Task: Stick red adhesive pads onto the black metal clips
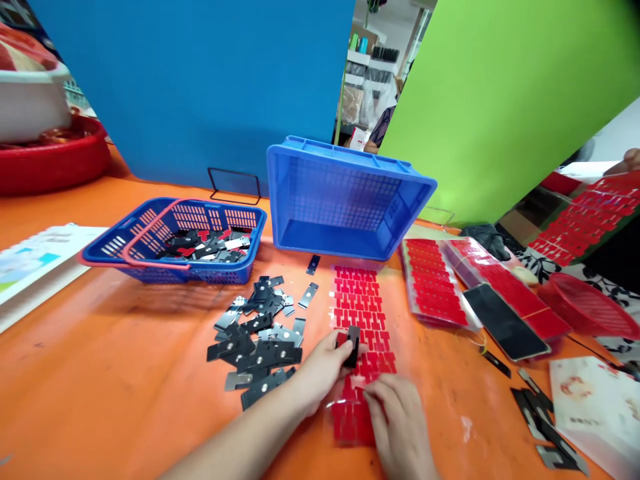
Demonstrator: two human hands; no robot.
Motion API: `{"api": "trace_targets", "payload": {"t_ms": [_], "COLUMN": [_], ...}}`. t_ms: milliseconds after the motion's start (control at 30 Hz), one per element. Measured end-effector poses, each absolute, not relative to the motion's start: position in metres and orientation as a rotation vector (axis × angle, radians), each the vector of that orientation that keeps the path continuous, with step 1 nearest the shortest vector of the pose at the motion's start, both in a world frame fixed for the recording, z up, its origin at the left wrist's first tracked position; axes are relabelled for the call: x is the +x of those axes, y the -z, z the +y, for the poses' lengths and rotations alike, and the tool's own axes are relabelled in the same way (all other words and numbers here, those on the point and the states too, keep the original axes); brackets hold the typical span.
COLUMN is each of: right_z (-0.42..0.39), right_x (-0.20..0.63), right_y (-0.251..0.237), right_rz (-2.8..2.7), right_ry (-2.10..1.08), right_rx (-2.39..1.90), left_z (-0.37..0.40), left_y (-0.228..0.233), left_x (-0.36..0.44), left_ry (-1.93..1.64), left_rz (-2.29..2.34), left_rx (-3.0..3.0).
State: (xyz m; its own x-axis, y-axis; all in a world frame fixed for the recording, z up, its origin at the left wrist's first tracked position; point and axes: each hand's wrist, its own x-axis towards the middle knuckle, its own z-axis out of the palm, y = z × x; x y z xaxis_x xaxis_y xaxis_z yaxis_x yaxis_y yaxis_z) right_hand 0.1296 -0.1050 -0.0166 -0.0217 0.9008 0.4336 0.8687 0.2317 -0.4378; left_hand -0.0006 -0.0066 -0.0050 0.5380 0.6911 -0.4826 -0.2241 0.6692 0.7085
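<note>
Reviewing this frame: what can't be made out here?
All in the head view:
- The sheet of red stickers: its near end is hidden under both hands.
- Right hand: its fingertips curl under, so the grip can't be judged.
- The black piece in the left hand: partly covered by fingers.
- Printing on the white card: too small and cut off by the edge.

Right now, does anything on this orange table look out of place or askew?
Yes. The large blue plastic crate stands tipped on its side, its opening facing the camera. Some flat black metal strips lie scattered at the right, apart from the main pile.
</note>
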Motion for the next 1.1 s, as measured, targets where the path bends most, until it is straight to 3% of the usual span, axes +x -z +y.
{"api": "trace_targets", "payload": {"t_ms": [100, 267, 467, 1100], "right_z": [-0.100, -0.051, -0.017, -0.019], "right_x": [0.140, 0.151, 0.144, 0.143], "right_y": [0.001, -0.026, -0.008, 0.007], "right_rz": [-1.656, -1.446, -1.390, -1.461], "right_ry": [-0.077, -0.547, -0.786, -0.849], "right_rx": [-1.487, -1.466, -1.431, -1.519], "left_z": [-0.006, -0.004, -0.004, -0.001], "left_y": [0.004, 0.001, 0.000, -0.001], "left_x": [-0.001, -0.004, -0.003, 0.000], "left_ry": [-0.574, -0.553, -0.585, -0.607], "left_rz": [0.841, 0.844, 0.803, 0.765], "left_rx": [0.643, 0.617, 0.598, 0.535]}}
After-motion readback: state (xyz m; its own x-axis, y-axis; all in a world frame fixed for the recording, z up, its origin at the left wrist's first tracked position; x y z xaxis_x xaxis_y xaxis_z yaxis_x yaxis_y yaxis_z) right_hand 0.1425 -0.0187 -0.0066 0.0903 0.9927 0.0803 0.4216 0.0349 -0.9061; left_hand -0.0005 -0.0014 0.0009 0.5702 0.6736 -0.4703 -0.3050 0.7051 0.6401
